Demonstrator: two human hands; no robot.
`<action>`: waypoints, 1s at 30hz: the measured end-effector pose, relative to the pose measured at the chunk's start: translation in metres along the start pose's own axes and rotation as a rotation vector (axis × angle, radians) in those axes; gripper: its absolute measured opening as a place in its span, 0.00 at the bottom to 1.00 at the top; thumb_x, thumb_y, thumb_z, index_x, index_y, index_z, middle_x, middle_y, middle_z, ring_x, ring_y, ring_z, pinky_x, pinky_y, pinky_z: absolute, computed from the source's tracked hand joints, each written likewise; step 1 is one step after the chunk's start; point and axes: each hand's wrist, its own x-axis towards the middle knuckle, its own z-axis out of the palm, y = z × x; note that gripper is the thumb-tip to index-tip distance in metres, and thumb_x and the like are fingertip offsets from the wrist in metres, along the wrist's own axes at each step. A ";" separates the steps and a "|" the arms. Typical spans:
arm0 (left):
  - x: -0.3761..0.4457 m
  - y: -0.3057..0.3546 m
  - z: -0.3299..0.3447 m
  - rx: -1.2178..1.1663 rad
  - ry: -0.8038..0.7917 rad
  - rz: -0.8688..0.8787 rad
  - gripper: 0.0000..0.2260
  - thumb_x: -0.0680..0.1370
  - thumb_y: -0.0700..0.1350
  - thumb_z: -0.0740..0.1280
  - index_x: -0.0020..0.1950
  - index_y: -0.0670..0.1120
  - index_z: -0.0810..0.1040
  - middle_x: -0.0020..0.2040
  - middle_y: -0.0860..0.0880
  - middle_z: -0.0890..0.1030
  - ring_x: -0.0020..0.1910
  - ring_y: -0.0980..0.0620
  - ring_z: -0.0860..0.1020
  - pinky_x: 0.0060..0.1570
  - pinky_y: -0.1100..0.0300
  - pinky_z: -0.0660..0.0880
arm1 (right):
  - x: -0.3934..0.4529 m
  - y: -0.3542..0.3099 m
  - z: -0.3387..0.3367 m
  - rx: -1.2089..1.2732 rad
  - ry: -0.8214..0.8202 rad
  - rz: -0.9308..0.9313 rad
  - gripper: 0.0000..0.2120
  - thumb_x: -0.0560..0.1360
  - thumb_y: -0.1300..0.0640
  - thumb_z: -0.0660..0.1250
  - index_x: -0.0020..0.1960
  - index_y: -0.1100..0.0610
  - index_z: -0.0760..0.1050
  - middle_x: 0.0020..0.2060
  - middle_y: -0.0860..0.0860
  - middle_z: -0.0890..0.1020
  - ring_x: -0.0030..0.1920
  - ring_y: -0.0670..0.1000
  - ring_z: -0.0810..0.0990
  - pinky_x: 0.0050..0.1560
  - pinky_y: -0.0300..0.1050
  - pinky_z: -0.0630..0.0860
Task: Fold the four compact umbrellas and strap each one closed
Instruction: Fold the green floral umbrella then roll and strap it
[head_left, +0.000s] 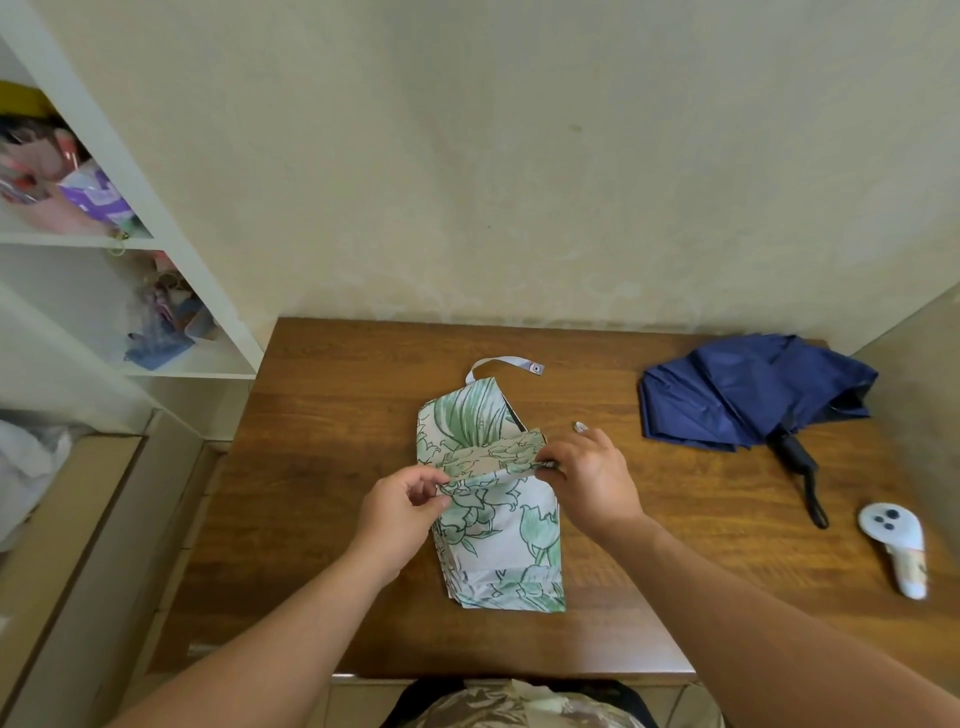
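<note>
**Now flatten the pleats before rolling**

Mid-table lies the floral umbrella (496, 514), its strap (506, 364) trailing toward the far edge. The left hand (400, 512) and right hand (589, 478) each pinch one end of a canopy fold. Pull it taut and lay it flat. A navy umbrella (748, 389) waits unfolded near the far right corner.

The surface (332, 467) is brown wood with a faint sheen. The floral umbrella (498, 540) is thin matt printed cloth, and the navy umbrella (748, 389) is slightly shiny cloth. The controller (893, 545) is glossy white plastic.
</note>
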 end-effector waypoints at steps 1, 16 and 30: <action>-0.001 0.000 0.000 0.000 0.003 0.000 0.10 0.76 0.44 0.79 0.49 0.61 0.86 0.44 0.53 0.83 0.45 0.51 0.82 0.46 0.53 0.81 | -0.002 0.001 0.000 -0.007 -0.019 0.003 0.05 0.74 0.53 0.78 0.49 0.49 0.86 0.47 0.43 0.85 0.55 0.53 0.75 0.62 0.56 0.72; -0.022 -0.006 0.004 0.242 -0.056 0.102 0.11 0.74 0.51 0.80 0.51 0.65 0.83 0.49 0.62 0.82 0.50 0.63 0.78 0.46 0.66 0.74 | -0.033 0.022 0.016 -0.050 -0.080 -0.099 0.10 0.68 0.56 0.83 0.45 0.52 0.84 0.47 0.46 0.76 0.51 0.54 0.73 0.45 0.55 0.78; -0.027 -0.020 0.010 0.268 -0.069 0.069 0.09 0.74 0.52 0.80 0.47 0.65 0.84 0.49 0.62 0.83 0.52 0.62 0.78 0.50 0.61 0.77 | -0.047 0.030 0.027 -0.064 -0.061 -0.120 0.05 0.71 0.58 0.80 0.44 0.52 0.85 0.46 0.45 0.77 0.49 0.52 0.71 0.42 0.52 0.76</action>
